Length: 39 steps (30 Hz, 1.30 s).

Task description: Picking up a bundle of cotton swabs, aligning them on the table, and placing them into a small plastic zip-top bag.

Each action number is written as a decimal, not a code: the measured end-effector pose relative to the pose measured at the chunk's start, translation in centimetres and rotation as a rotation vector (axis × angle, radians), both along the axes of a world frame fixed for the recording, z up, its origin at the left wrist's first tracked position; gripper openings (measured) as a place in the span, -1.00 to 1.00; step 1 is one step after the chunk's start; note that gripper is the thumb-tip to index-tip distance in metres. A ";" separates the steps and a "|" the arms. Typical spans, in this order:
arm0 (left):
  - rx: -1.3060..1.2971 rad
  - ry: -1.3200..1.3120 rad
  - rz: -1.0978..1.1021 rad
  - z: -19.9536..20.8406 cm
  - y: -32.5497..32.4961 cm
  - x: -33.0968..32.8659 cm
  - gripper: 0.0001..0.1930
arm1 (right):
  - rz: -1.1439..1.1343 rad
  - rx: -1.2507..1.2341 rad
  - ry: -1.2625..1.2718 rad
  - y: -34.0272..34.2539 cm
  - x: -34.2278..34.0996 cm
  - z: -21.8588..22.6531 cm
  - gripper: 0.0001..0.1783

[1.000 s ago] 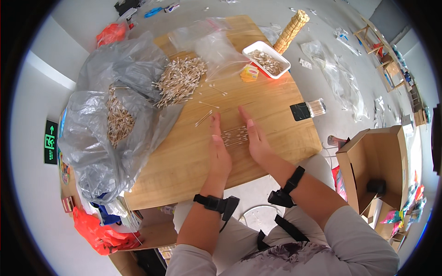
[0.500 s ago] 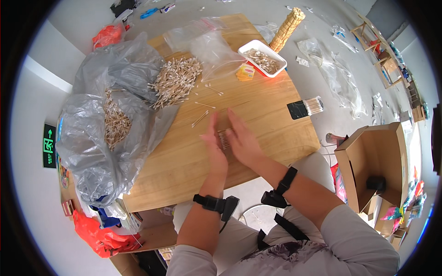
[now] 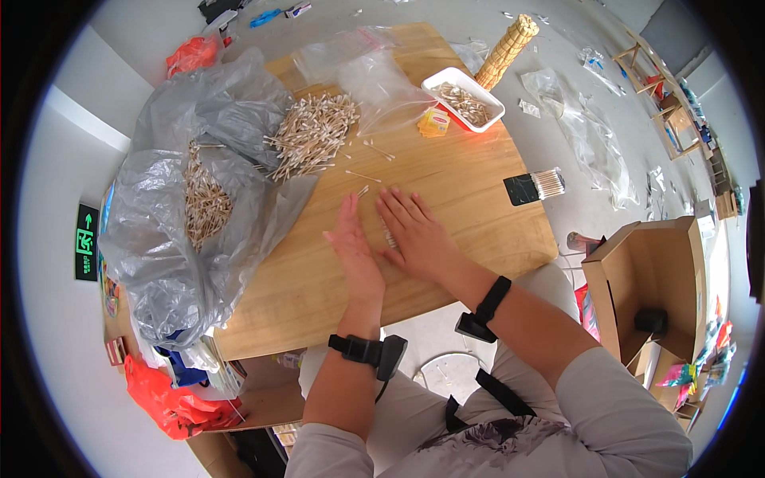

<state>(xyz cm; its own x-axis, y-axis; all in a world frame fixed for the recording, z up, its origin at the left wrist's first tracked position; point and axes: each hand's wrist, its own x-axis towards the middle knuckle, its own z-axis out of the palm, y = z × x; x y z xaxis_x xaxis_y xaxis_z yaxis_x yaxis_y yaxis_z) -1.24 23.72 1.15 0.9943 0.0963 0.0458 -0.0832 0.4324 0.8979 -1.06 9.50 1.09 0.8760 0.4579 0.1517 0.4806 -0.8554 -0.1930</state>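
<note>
My left hand [image 3: 353, 245] rests on edge on the wooden table [image 3: 470, 207], fingers stretched out. Beside it my right hand [image 3: 416, 236] lies flat, palm down, with fingers slightly apart. Beneath the right hand shows the edge of a small row of cotton swabs [image 3: 390, 236]; most of it is covered. A few loose swabs [image 3: 363, 176] lie just beyond my fingertips. Farther off is a large heap of cotton swabs [image 3: 316, 131], partly on a grey plastic bag [image 3: 159, 203]. More swabs [image 3: 207, 205] fill the bag's opening.
A white tray [image 3: 499, 113] of swabs stands at the far right, with yellow cards [image 3: 433, 122] beside it. Near the right edge lies a black holder [image 3: 521, 190] with a row of swabs. Clear plastic bags [image 3: 374, 76] lie at the back. An open cardboard box [image 3: 610, 279] stands right.
My hands have moved apart. The left has shifted a little left, and the right has turned from upright to flat over the swabs. The view has shifted slightly.
</note>
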 end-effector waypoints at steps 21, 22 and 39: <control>0.259 -0.057 -0.220 -0.9 -2.4 -0.2 -0.05 | -0.225 1.476 0.438 0.3 0.2 -0.2 -0.25; 0.228 -0.040 -0.209 -0.8 -2.5 -0.1 -0.05 | -0.239 1.562 0.469 0.0 0.3 -0.3 -0.26; 1.637 -0.427 -0.242 -0.5 -2.5 -1.6 -0.22 | -0.139 0.263 0.039 -6.5 -5.9 1.3 -0.25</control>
<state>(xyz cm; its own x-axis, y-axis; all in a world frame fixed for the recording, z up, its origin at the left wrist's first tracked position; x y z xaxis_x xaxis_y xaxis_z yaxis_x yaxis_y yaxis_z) -2.83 21.26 0.60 0.8697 -0.4584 0.1830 -0.4935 -0.8099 0.3169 -7.01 3.03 2.39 0.9351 0.2823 0.2142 0.3499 -0.8307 -0.4330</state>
